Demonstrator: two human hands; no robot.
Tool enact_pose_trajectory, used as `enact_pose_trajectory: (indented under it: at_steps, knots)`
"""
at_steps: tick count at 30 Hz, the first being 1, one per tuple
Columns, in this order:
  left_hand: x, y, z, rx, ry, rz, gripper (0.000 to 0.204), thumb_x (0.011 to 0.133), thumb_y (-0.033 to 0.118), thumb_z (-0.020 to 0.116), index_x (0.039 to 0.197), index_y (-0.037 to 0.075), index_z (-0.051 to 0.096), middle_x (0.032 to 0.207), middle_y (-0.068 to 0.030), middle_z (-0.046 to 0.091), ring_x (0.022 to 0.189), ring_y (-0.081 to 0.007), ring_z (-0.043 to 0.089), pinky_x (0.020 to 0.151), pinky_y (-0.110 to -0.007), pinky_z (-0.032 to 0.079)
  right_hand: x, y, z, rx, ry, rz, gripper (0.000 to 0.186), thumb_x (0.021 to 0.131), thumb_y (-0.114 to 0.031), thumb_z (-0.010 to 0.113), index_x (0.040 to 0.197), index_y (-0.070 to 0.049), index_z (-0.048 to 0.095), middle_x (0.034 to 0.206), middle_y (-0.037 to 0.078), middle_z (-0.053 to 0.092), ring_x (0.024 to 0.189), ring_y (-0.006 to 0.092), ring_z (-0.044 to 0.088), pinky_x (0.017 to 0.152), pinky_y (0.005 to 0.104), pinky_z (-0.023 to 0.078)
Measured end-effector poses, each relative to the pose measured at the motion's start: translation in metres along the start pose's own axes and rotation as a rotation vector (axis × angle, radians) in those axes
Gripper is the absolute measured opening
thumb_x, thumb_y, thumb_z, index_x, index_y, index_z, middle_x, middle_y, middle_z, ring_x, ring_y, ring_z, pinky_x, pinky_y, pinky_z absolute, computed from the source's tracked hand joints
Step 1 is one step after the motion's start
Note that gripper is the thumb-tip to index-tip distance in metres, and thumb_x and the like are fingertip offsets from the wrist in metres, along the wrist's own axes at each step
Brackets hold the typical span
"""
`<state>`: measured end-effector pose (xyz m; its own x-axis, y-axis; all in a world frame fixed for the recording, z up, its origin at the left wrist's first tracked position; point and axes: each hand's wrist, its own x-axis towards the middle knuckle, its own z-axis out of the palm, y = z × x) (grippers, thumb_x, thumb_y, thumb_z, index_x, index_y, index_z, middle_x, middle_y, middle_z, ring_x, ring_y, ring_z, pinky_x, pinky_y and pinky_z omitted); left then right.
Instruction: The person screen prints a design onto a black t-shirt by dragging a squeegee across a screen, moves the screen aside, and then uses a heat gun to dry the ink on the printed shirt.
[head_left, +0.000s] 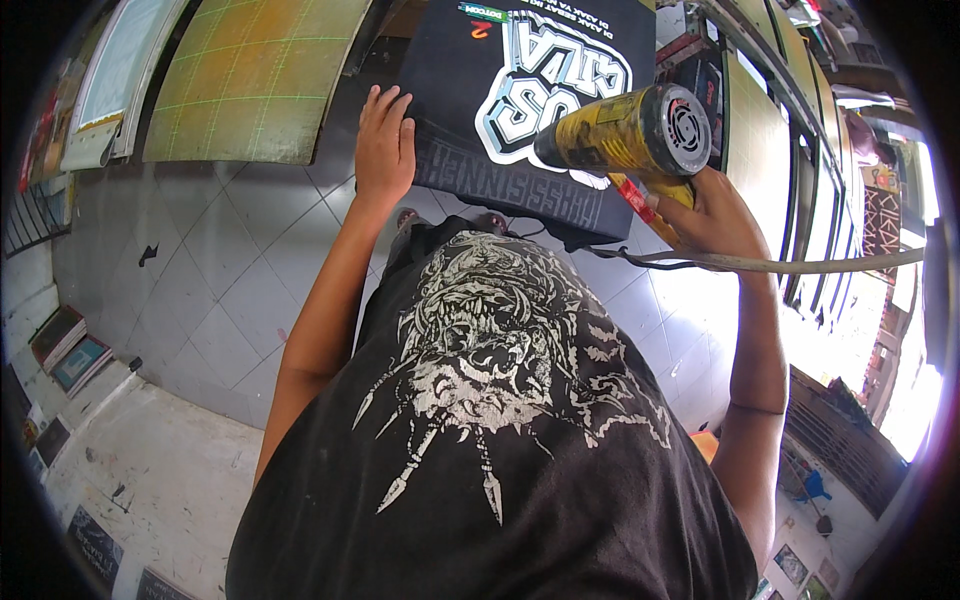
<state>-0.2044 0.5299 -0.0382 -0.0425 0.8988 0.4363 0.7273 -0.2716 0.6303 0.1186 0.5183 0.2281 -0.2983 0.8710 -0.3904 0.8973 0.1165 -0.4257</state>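
Note:
A yellow heat gun (605,128) with a black round rear cap is gripped by its handle in my right hand (722,222). The gun's dark nozzle points left, over a black cloth (440,105) with a large white and pale-blue printed design (545,85). That cloth lies flat over a board and hangs over its near edge, where dark grey lettering shows. Fingers stretched out, my left hand (386,145) rests at the cloth's left edge. How firmly it touches the cloth I cannot tell.
A pale cable (790,266) runs from my right wrist to the far right. Yellowish panels with green grid lines (245,75) stand at the upper left. Metal-framed racks (750,110) line the right side. Grey floor tiles (215,300) extend below my left arm.

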Motion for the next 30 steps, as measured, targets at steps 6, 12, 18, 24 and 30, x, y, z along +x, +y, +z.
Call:
enact_pose_trajectory:
  at_steps: [6, 12, 18, 24, 30]
  knots:
    - [-0.001, -0.001, -0.001, 0.013, 0.001, -0.002, 0.034, 0.099, 0.019, 0.045, 0.123, 0.000, 0.059, 0.135, -0.0178, 0.052, 0.136, -0.0401, 0.037, 0.112, -0.048, 0.030, -0.003, -0.005, -0.002, -0.037, -0.020, 0.090, 0.044, 0.087, -0.027, 0.065, 0.120, 0.001, 0.061, 0.110, 0.022, 0.068, 0.105, 0.0344, 0.064, 0.097, 0.0434, 0.046]
    - [-0.001, -0.001, -0.001, 0.003, 0.002, 0.005, 0.034, 0.098, 0.018, 0.045, 0.124, 0.000, 0.058, 0.135, -0.0180, 0.053, 0.136, -0.0402, 0.037, 0.112, -0.048, 0.030, -0.008, -0.005, -0.004, -0.045, -0.026, 0.121, 0.046, 0.087, -0.027, 0.064, 0.122, 0.001, 0.059, 0.112, 0.022, 0.067, 0.106, 0.0347, 0.064, 0.097, 0.0437, 0.045]
    - [0.000, 0.000, -0.002, -0.009, 0.003, 0.005, 0.034, 0.098, 0.018, 0.045, 0.124, 0.000, 0.058, 0.135, -0.0182, 0.053, 0.136, -0.0402, 0.037, 0.112, -0.048, 0.030, -0.012, 0.005, -0.003, 0.009, -0.020, 0.101, 0.045, 0.088, -0.025, 0.065, 0.123, 0.001, 0.059, 0.115, 0.021, 0.066, 0.109, 0.0340, 0.063, 0.099, 0.0432, 0.045]
    - [-0.001, 0.001, -0.002, 0.014, 0.010, 0.004, 0.034, 0.098, 0.018, 0.045, 0.124, -0.001, 0.058, 0.135, -0.0180, 0.053, 0.136, -0.0400, 0.037, 0.112, -0.048, 0.031, -0.014, 0.010, -0.004, -0.020, -0.026, 0.127, 0.045, 0.088, -0.025, 0.066, 0.124, 0.001, 0.058, 0.115, 0.021, 0.066, 0.109, 0.0348, 0.063, 0.098, 0.0431, 0.045]
    - [-0.002, -0.001, 0.000, 0.011, 0.003, 0.002, 0.034, 0.100, 0.019, 0.044, 0.127, 0.002, 0.057, 0.138, -0.0155, 0.051, 0.138, -0.0379, 0.036, 0.112, -0.046, 0.031, -0.018, 0.018, -0.004, -0.029, 0.001, 0.116, 0.044, 0.088, -0.024, 0.065, 0.124, 0.001, 0.059, 0.114, 0.022, 0.067, 0.107, 0.0342, 0.064, 0.097, 0.0429, 0.046]
